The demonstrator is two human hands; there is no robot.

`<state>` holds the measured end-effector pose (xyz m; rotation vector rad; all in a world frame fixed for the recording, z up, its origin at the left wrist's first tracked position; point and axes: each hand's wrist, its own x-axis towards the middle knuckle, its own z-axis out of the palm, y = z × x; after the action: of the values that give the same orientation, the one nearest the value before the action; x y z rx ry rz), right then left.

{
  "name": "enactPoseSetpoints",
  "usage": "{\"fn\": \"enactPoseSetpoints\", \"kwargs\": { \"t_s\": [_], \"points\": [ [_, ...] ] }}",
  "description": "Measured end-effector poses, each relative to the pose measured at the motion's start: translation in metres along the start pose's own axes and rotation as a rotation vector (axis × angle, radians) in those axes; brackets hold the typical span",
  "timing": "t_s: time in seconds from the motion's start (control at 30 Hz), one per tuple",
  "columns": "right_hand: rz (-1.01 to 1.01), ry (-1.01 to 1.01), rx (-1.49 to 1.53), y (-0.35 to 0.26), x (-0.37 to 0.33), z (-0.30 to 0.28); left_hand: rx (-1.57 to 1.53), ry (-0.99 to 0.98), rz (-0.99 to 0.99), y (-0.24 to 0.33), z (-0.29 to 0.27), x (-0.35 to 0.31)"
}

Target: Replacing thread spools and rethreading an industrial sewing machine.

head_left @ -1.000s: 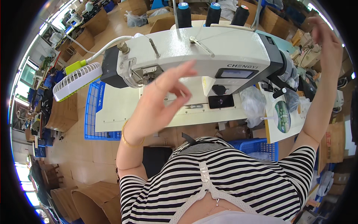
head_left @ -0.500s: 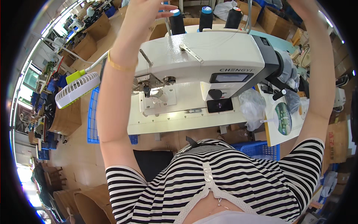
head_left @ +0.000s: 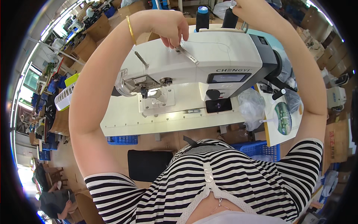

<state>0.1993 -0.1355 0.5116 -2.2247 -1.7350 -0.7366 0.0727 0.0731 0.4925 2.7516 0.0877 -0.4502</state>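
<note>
Far left: one white fan (head_left: 64,99) with a yellow-green part is sitting beside stacked blue crates; what is in the crates is too small to tell. Below the table edge, one blue basket (head_left: 122,140) is showing only its rim, contents hidden. At the lower left rim, another person is bending over; only the top of the head is in view.

Centre: one white sewing machine (head_left: 223,56) is standing on the pale table (head_left: 123,123). One small pair of snips (head_left: 192,111) is lying on the table in front of it, and one dark phone (head_left: 218,105) is lying just right of the snips.

The left hand (head_left: 167,26), one gold bangle on its wrist, is reaching over the machine top. Its fingertips are pinched together on the thread (head_left: 203,43) right at the metal thread guide (head_left: 185,53), one slanted bar on the top face. The thread is running as a thin line rightward across the machine top.

Behind the machine, two thread cones are counted: one blue-topped cone (head_left: 202,16) and one black cone (head_left: 229,18).

The right hand is raised out past the top of the frame; only the arm is in view, so I cannot tell its grip.

Right: one clear plastic bag (head_left: 250,106) is lying crumpled on the table edge, contents not distinguishable. One round fan (head_left: 282,118), green-printed, is lying on a side board. Below, a second blue basket (head_left: 261,149) is showing, contents hidden.
</note>
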Motion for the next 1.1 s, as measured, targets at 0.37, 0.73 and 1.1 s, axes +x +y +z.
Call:
{"fn": "enactPoseSetpoints", "kwargs": {
  "t_s": [0.37, 0.73, 1.1],
  "points": [
    [0.166, 0.021, 0.918, -0.091, -0.121, 0.059, 0.104, 0.096, 0.166, -0.015, 0.017, -0.009],
    [0.666, 0.219, 1.686, -0.135, -0.114, 0.128, 0.233, 0.166, 0.277, -0.014, 0.022, -0.012],
    [0.718, 0.206, 1.704, -0.15, -0.098, 0.138, 0.357, 0.216, 0.337, -0.014, 0.027, -0.015]
  ]
}}
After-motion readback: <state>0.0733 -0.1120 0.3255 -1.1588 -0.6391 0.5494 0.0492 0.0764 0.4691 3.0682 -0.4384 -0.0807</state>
